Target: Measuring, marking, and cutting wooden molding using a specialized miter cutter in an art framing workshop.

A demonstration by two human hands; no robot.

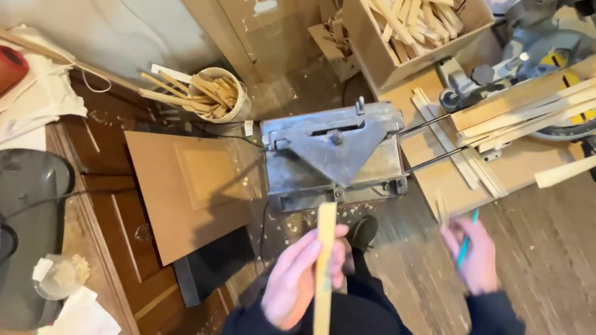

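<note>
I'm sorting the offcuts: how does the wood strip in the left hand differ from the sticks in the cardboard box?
The wood strip is a single piece, gripped by the left hand; the sticks are many, lying loose. The strip points straight toward the metal cutter, while the sticks lie crisscrossed in the cardboard box. Both are pale, thin, bare wood.

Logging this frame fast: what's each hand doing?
Left hand: closed on a wooden strip.
Right hand: closed on a teal pencil.

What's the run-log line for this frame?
left hand: holds wood strip upright | right hand: holds teal pencil | ahead: metal trimmer on floor
</note>
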